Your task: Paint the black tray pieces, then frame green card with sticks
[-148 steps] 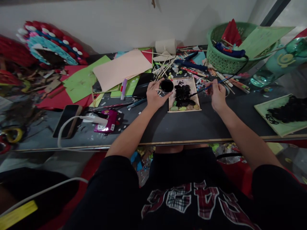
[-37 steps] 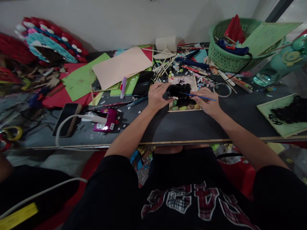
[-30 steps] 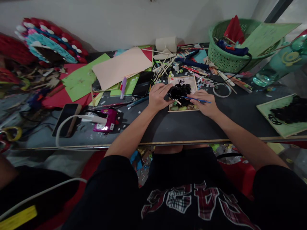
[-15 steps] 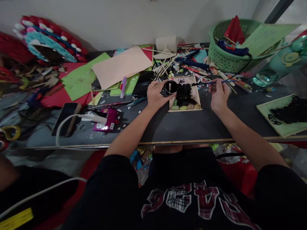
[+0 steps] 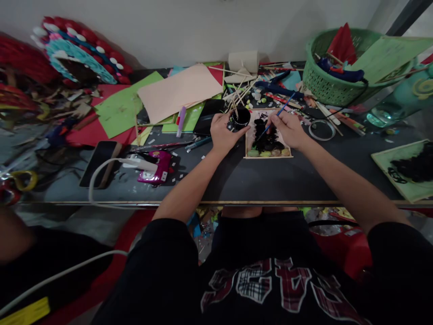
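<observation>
My left hand [image 5: 223, 132] is closed around a small jar of black paint [image 5: 241, 117], held beside the left edge of a framed panel [image 5: 249, 143]. In my right hand [image 5: 287, 128] is a thin blue paintbrush [image 5: 281, 107], pinched between the fingers and slanting down to the left. Its tip lies at the black painted area [image 5: 265, 141] of the panel. Along the panel's lower edge sit several greenish and tan pebble-like pieces [image 5: 265, 154]. A clear ring-shaped lid [image 5: 321, 130] lies on the table to the right of my right hand.
A green basket [image 5: 333, 83] and a water bottle [image 5: 389, 108] stand at the back right. Another black-painted panel [image 5: 389, 162] lies far right. Coloured paper [image 5: 179, 92], sticks and scraps cover the back. A phone [image 5: 98, 164] and a purple device with a white cable [image 5: 157, 169] lie left.
My right hand has moved left over the panel, and the brush now slants steeply with its tip down at the black paint. The ring-shaped lid has come into full view. My left hand keeps the jar.
</observation>
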`<control>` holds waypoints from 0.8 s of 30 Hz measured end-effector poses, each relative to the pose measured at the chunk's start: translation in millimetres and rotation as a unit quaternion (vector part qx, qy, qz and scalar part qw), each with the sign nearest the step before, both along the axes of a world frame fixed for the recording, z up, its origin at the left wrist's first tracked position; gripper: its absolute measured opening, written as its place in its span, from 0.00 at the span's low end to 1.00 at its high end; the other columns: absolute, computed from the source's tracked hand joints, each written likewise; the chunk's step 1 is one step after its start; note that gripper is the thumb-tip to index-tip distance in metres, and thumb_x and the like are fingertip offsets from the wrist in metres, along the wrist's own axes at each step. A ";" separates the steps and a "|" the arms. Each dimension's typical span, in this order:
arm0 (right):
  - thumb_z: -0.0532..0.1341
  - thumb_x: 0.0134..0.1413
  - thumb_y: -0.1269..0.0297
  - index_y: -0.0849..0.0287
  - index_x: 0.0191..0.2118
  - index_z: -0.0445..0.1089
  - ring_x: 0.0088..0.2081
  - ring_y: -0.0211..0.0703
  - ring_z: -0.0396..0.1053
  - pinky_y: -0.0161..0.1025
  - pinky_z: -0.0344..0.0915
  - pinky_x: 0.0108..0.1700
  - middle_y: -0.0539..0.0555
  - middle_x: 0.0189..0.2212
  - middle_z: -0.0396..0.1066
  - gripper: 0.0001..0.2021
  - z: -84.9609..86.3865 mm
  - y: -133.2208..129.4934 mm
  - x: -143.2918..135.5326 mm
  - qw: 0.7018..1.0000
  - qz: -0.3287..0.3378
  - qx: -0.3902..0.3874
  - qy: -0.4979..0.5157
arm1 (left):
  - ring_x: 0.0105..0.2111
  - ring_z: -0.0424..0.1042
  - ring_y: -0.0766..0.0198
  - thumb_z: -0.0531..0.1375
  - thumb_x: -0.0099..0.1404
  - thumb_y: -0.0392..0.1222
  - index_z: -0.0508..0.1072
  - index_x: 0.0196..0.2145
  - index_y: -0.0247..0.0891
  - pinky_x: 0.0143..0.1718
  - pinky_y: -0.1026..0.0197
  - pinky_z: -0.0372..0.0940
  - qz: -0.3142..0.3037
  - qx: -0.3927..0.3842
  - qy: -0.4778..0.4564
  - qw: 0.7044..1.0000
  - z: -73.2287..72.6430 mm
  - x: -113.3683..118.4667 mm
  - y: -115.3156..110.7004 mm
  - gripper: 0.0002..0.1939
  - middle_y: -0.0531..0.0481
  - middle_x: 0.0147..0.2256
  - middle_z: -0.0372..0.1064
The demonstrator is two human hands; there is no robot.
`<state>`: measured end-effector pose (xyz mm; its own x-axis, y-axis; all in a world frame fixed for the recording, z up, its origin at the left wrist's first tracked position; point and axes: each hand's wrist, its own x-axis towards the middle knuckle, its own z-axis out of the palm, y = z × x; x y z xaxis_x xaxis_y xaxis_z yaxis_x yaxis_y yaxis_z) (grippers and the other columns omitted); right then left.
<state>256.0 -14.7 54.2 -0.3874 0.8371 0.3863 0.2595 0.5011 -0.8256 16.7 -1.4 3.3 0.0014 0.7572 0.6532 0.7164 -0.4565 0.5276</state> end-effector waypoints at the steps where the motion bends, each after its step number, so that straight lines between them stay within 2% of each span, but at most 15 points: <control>1: 0.50 0.58 0.32 0.54 0.34 0.68 0.30 0.40 0.71 0.43 0.71 0.38 0.52 0.31 0.71 0.28 -1.9 5.2 0.2 1.000 0.013 -0.006 0.006 | 0.47 0.70 0.47 0.61 0.54 0.76 0.73 0.51 0.40 0.51 0.45 0.65 -0.001 -0.006 -0.002 1.000 1.4 0.6 -0.8 0.40 0.41 0.41 0.75; 6: 0.50 0.59 0.33 0.54 0.33 0.65 0.29 0.39 0.70 0.44 0.71 0.37 0.51 0.31 0.70 0.27 -10.0 20.1 -1.4 0.999 0.035 -0.024 0.006 | 0.47 0.70 0.46 0.61 0.53 0.76 0.74 0.49 0.39 0.52 0.44 0.65 -0.006 -0.026 -0.003 1.000 6.1 3.9 -3.0 0.41 0.41 0.41 0.75; 12: 0.49 0.58 0.31 0.54 0.32 0.66 0.28 0.39 0.70 0.43 0.69 0.38 0.50 0.28 0.69 0.29 -9.9 24.6 -7.5 0.998 0.046 -0.026 -0.022 | 0.49 0.69 0.45 0.61 0.54 0.74 0.73 0.52 0.38 0.52 0.44 0.65 0.003 -0.036 0.011 0.999 2.2 1.2 0.0 0.41 0.40 0.43 0.74; 17: 0.48 0.60 0.33 0.53 0.33 0.67 0.28 0.42 0.71 0.45 0.69 0.40 0.50 0.25 0.69 0.28 -7.9 23.3 -8.5 0.997 0.059 -0.026 -0.048 | 0.46 0.71 0.48 0.62 0.52 0.75 0.73 0.50 0.40 0.51 0.47 0.66 0.016 0.003 0.001 1.000 0.1 0.2 0.9 0.40 0.42 0.41 0.75; 24: 0.47 0.59 0.31 0.54 0.33 0.69 0.27 0.41 0.70 0.43 0.68 0.39 0.50 0.23 0.70 0.30 -7.6 23.8 -8.8 0.996 0.032 0.015 -0.085 | 0.43 0.72 0.49 0.60 0.55 0.74 0.73 0.50 0.41 0.46 0.49 0.68 0.032 0.048 0.039 0.998 -4.7 -0.7 3.2 0.38 0.43 0.38 0.74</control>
